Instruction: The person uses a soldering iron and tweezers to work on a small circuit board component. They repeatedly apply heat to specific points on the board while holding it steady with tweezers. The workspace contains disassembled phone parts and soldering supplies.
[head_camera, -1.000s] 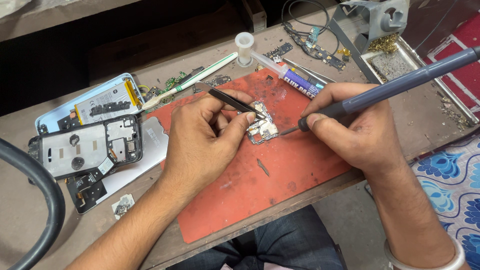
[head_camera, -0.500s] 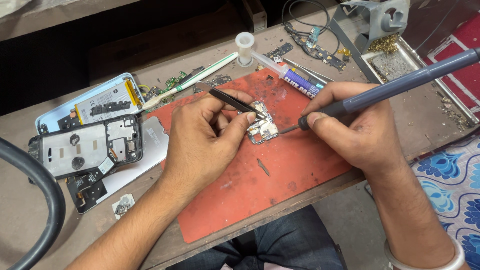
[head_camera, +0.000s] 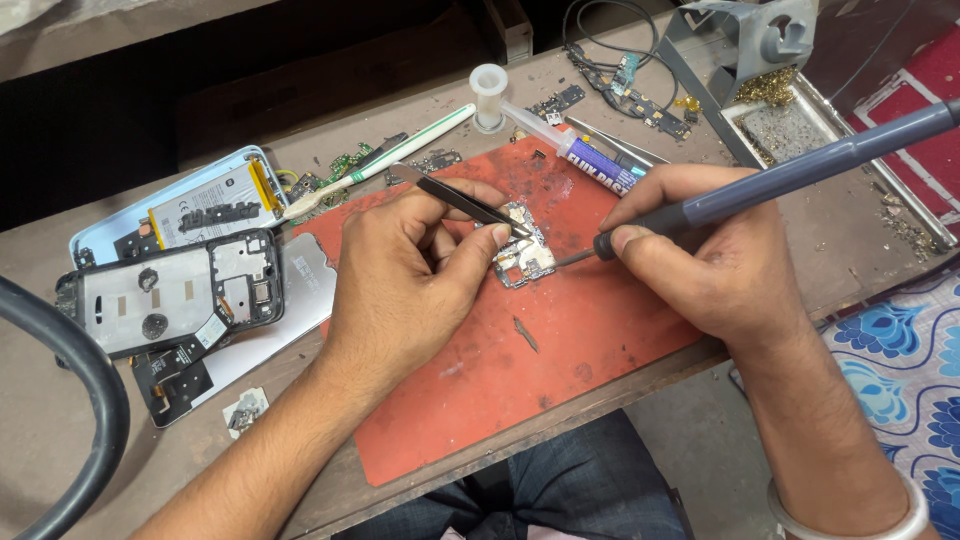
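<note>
My left hand (head_camera: 405, 275) grips black tweezers (head_camera: 462, 203) whose tips rest on a small circuit board (head_camera: 524, 256) lying on a red work mat (head_camera: 560, 350). My right hand (head_camera: 705, 255) holds a grey soldering iron (head_camera: 800, 170) like a pen, its thin metal tip touching the board's right edge. The thumb of my left hand presses beside the board's left side.
An opened phone frame (head_camera: 170, 295) and a blue back cover with battery (head_camera: 200, 205) lie at the left. A flux syringe (head_camera: 575, 150), a white spool (head_camera: 489, 92), a toothbrush (head_camera: 385, 160) and loose parts sit behind the mat. A metal tray (head_camera: 800, 125) stands at the right, a black cable (head_camera: 80, 400) at the left.
</note>
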